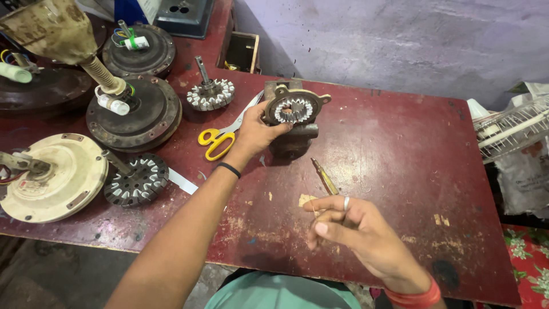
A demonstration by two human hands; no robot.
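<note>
My left hand (255, 133) grips the left side of a round metal motor housing with a toothed stator (294, 109) inside, which rests on a small vise-like block (294, 137) on the dark red table (400, 149). My right hand (357, 232) hovers low over the table's front, fingers curled around a thin yellow-handled screwdriver (324, 177) whose tip points toward the housing. A ring sits on one finger and a red band on the wrist.
Yellow-handled scissors (217, 140) lie just left of my left hand. Several fan motor housings (137, 114), a wound stator with shaft (210, 92) and a cream fan body (54, 177) crowd the left. A white wire grille (512, 126) sits at the right edge.
</note>
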